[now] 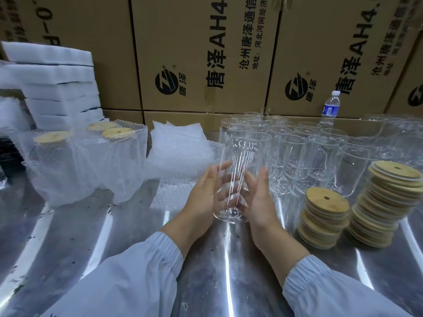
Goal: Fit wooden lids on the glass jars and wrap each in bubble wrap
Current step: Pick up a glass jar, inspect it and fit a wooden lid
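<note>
Boxes (206, 53) of cardboard fill the back, printed 唐泽 AH4, 沧州唐泽通信 and a 河北河间 address line. Shiny metal surface (80, 236) below. Empty glass jars (297, 145) crowd the right rear, three bubble-wrapped lidded jars (91, 161) stand left, and wooden lid stacks (384, 202) sit right. Left hand (206, 197) and right hand (261, 202), fingers mostly straight, press one lidless jar (242, 156) between them at centre. Water bottle (330, 108) label is unreadable.

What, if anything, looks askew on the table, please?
The taller stack of wooden lids at the far right leans, its upper lids overhanging the base, so it may topple. Nothing looks spilled or broken.
</note>
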